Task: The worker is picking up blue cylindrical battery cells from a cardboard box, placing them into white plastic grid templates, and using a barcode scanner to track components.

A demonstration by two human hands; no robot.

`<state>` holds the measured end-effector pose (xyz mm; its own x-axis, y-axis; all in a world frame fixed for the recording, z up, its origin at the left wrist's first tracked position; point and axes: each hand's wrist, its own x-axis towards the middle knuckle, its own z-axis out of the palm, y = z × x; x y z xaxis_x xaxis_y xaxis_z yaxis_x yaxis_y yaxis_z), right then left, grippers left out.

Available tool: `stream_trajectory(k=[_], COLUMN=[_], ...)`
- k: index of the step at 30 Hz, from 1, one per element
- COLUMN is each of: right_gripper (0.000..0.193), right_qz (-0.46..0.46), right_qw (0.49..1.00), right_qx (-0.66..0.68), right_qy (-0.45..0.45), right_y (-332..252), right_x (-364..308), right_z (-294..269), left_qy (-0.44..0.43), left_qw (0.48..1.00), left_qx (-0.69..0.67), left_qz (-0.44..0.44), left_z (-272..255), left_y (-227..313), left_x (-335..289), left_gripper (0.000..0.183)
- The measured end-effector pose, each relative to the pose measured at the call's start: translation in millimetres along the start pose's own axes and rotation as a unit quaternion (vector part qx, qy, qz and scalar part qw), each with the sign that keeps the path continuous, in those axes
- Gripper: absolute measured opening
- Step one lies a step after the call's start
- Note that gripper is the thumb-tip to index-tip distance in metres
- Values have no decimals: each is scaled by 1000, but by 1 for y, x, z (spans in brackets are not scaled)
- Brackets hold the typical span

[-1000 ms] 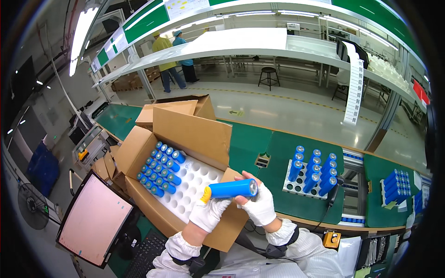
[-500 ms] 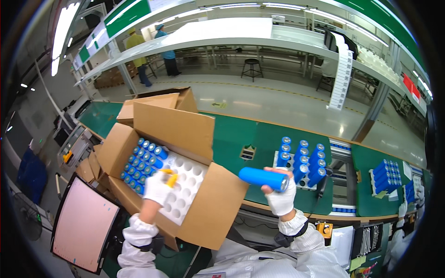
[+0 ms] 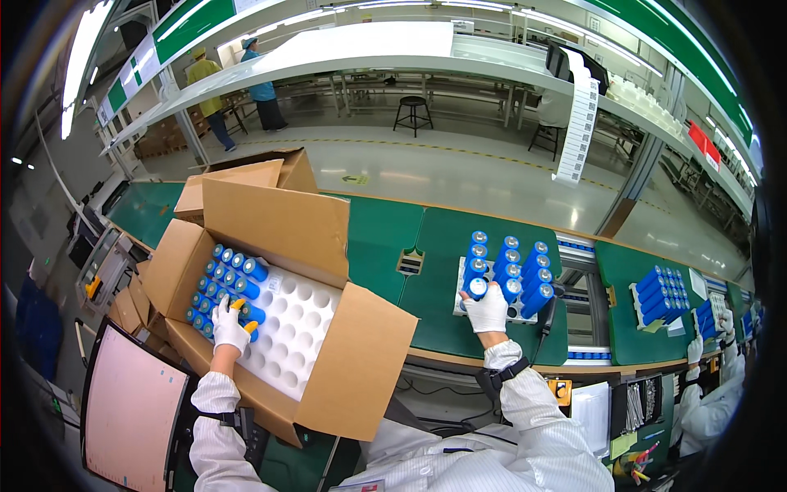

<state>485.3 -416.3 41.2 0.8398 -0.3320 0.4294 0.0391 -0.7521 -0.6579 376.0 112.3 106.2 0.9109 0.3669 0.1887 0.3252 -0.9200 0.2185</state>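
Observation:
My left hand (image 3: 230, 330), in a white glove with yellow fingertips, reaches into an open cardboard box (image 3: 361, 361). Its fingers close around a blue cylindrical battery cell (image 3: 255, 314) at the edge of the packed cells (image 3: 220, 271). Those cells stand in a white foam tray (image 3: 299, 316) whose other round pockets show bare. To the right, my white-gloved right hand (image 3: 489, 312) grips another blue battery cell (image 3: 475, 287) by its upper end, at the near left corner of a white holder (image 3: 461, 283). Several upright blue cells (image 3: 537, 279) stand in rows there.
A screen (image 3: 135, 410) stands left of the box. Beyond the holder runs a conveyor track (image 3: 580, 295); another group of blue cells (image 3: 662, 295) sits farther right. A co-worker's gloved hand (image 3: 695, 351) shows at the right. A shelf (image 3: 369, 61) spans overhead; two people stand far off.
My right hand has carried its cell from a sideways hold over the table's near edge to the holder. My left hand has moved onto the packed cells. The whole view has shifted.

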Motion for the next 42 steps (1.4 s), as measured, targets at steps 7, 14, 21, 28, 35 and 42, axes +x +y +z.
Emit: stream_trajectory(k=[7,14,21,28,35,42], right_gripper=[58,57,57,58,58,19], right_qz=[72,65,62,80,100,-102], right_qw=[993,995,995,996,990,962], right_qx=[-55,-29,-31,-21,-22,147], right_qy=[-79,-72,-67,-44,-102,207], right_y=[-15,-12,-8,-8,-15,48], right_x=[11,9,10,7,11,-12], right_z=[-14,2,-3,-3,-14,-121], left_qy=[45,105,102,-252,-445,-434], left_qw=[998,903,489,314,333,397], left_qx=[-32,-408,-832,-899,-805,-767], left_qz=[-8,-89,-241,-174,-207,-256], left_z=[5,9,-65,-101,-57,19], left_y=[8,-50,21,213,381,446], left_x=[8,17,5,-1,18,52], left_gripper=[51,42,30,36,44,40])
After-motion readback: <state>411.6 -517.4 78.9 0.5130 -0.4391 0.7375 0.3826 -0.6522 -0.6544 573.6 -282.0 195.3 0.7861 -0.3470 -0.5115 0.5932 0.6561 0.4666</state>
